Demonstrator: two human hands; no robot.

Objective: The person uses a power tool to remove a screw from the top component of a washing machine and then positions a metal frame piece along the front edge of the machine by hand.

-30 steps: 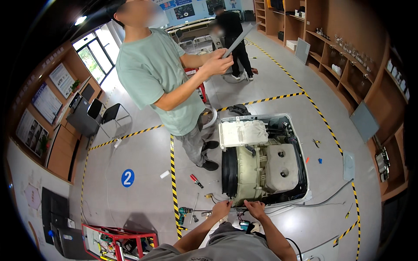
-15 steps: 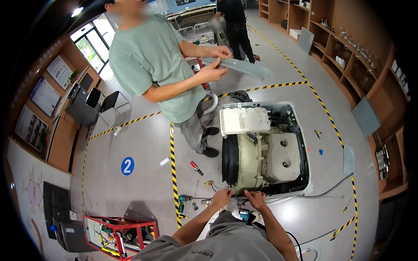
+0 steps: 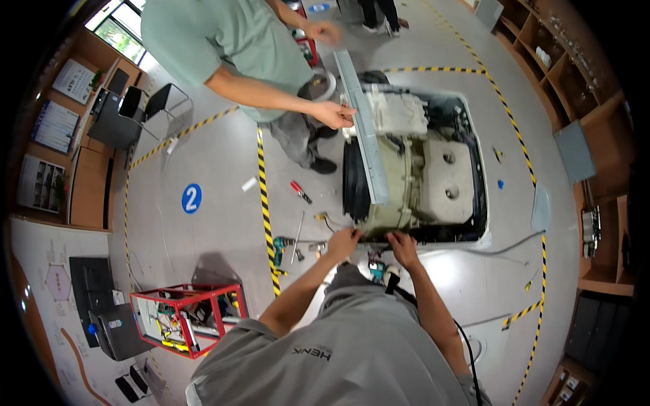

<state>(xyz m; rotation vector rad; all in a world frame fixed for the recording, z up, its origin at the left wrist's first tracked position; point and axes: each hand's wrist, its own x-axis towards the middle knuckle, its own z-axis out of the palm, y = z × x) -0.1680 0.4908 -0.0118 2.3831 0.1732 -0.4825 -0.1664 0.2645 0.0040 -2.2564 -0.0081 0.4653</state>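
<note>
A washing machine [image 3: 482, 229] with its inside exposed stands in front of me. My left hand [image 3: 343, 243] is closed at the left part of its near edge. A little to the right, my right hand [image 3: 404, 247] has its fingers bent over the same edge; the fingertips of both hands are partly hidden. Inside the machine are a cream-coloured tub [image 3: 394, 177], a pale counterweight block [image 3: 448, 181] with two holes, a black rubber door seal [image 3: 355, 181] and a white drawer housing [image 3: 399, 113]. A co-worker's hand holds a long grey metal strip [image 3: 367, 139] slanting over the tub.
Red-handled pliers [image 3: 300, 192], a green cordless drill [image 3: 279, 249] and a long metal rod [image 3: 298, 237] lie on the floor at the left. A red-framed tool cart [image 3: 196, 318] stands nearer me. A grey hose [image 3: 504, 252] runs out to the right.
The co-worker has swung the metal strip down over the machine and now holds it with one hand, the other pulled away. My view has tipped nearer; my hands stay at the near edge.
</note>
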